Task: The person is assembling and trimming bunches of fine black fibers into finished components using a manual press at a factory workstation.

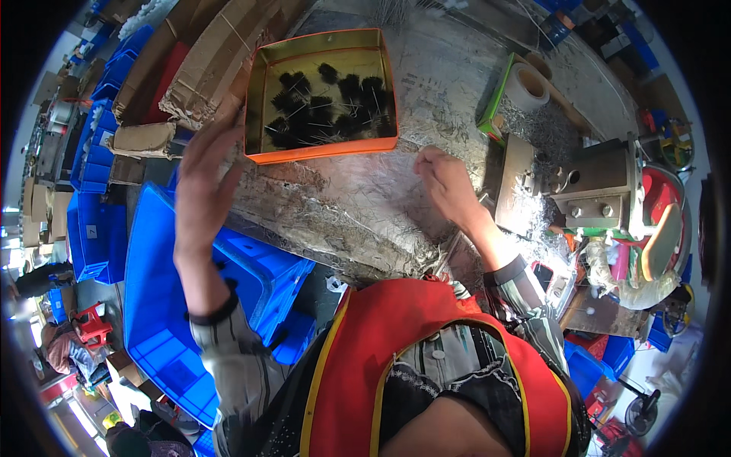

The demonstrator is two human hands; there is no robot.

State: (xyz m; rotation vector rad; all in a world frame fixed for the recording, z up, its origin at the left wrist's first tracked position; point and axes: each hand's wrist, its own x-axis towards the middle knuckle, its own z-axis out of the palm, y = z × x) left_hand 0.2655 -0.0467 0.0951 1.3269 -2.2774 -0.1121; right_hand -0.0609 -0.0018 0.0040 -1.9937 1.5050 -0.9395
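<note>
Bench (358, 206) is a worn metal sheet littered with wire scraps. We see the orange tin tray (324, 148) near its far left corner, full of small black bristle brushes (327, 107) with wire stems. Left hand (205, 179) is raised, fingers spread open, at the tray's left wall; we can't tell if it touches the tray. It holds nothing. Right hand (449, 186) rests on the bench just right of the tray's near right corner, fingertips pinched together; whether there's a wire in the pinch is too small to tell.

Around it: torn cardboard boxes (205, 68) crowd the tray's left side. Blue plastic crates (190, 289) stack below the bench's left edge, under the left forearm. A green box with a tape roll (525, 84) sits toward the far right edge. A small metal press (594, 186) stands at the right edge, wire offcuts piled between it and the right hand.
</note>
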